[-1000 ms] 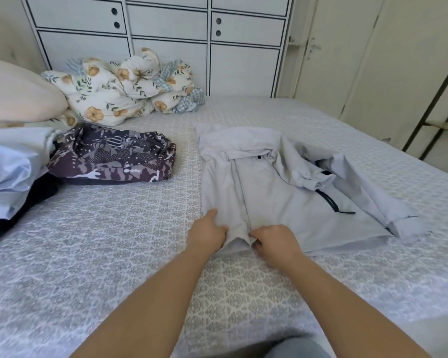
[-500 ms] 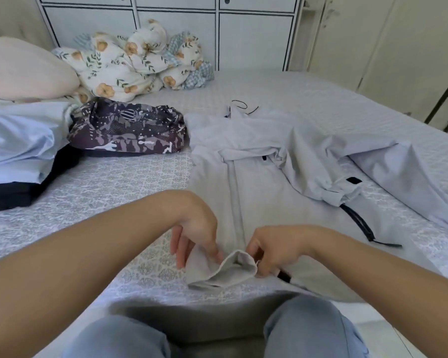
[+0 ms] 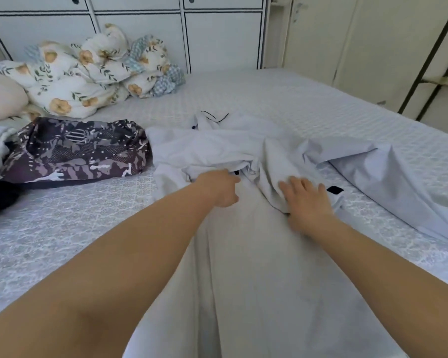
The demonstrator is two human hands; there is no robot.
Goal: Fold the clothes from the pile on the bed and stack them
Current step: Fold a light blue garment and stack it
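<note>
well, left hand (image 3: 221,187) pinches grey jacket (image 3: 243,254) (no label readable); right hand (image 3: 308,200) flat.

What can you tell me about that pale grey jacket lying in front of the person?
The pale grey jacket looks like thin, smooth woven cloth. It lies spread front-up along the bed, hem toward the camera, bunched and creased across the chest, one sleeve flung out to the right. Small black trims and a thin black cord near the collar show. The left hand reaches into the bunched folds, fingers partly hidden; the right hand rests flat on the cloth. Its left edge lies close to a dark patterned folded garment.
</note>
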